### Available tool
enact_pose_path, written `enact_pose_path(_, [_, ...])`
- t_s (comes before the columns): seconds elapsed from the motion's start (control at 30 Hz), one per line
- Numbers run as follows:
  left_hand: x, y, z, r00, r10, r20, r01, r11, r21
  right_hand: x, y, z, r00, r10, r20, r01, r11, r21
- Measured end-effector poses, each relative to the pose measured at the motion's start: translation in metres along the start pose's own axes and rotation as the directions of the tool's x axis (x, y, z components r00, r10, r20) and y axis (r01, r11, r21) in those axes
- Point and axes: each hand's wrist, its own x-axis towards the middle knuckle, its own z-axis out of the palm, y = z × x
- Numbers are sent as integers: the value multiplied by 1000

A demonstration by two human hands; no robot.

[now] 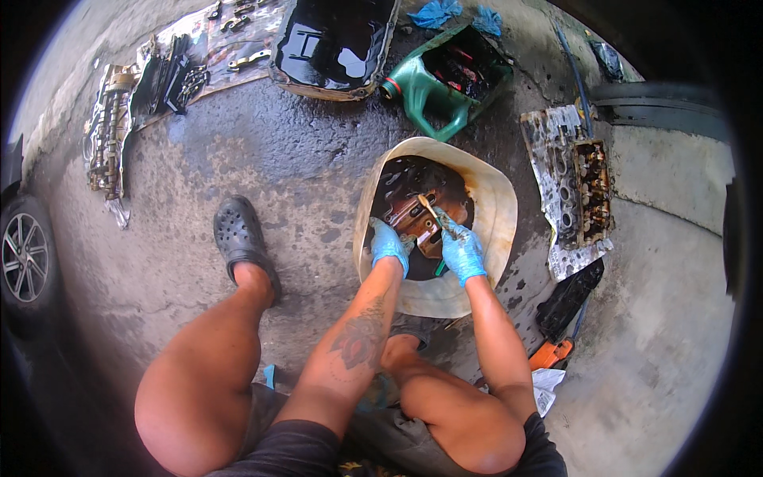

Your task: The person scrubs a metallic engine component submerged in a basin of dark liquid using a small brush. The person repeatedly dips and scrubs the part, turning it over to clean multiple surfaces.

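Brown, oily metal part (410, 216) is inside the pale tub (497, 208). My gloved left hand (389, 243) has fingers closed on its near-left edge; my gloved right hand (462, 248) pinches a slim tan-ended tool (427, 203) over it. Beyond the tub: green cut-open jug (416, 94), oily pan (319, 93).

The pale tub (496, 199) rings the hands (463, 248), leaving passage upward.

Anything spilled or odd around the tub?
Yes: a dark, wet-looking patch near the pan, unlike the paler floor elsewhere. The green jug lies on its side, cut open.
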Motion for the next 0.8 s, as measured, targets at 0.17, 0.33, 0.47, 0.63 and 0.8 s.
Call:
enact_pose_path(0.17, [11, 3, -10, 1000, 1, -21, -1, 1000, 15, -6, -13, 3, 994, -92, 55, 95, 994, -59])
enact_pose_path(0.33, [6, 4, -11, 999, 11, -32, -10, 999, 44, -6, -7, 7, 996, -18, -82, 7, 990, -138])
enact_pose_path(0.47, [-5, 0, 7, 1000, -9, -23, 10, 998, 69, 19, 38, 11, 965, 209, -158, -177, 965, 194])
enact_pose_path(0.63, [2, 1, -3, 1000, 11, -20, -8, 995, 99, 9, -5, 1, 937, 293, -189, -265, 951, 161])
enact_pose_path(0.8, [12, -1, -4, 998, 25, -60, -13, 979, 201, 11, -9, 7, 958, 203, -203, -138, 946, 295])
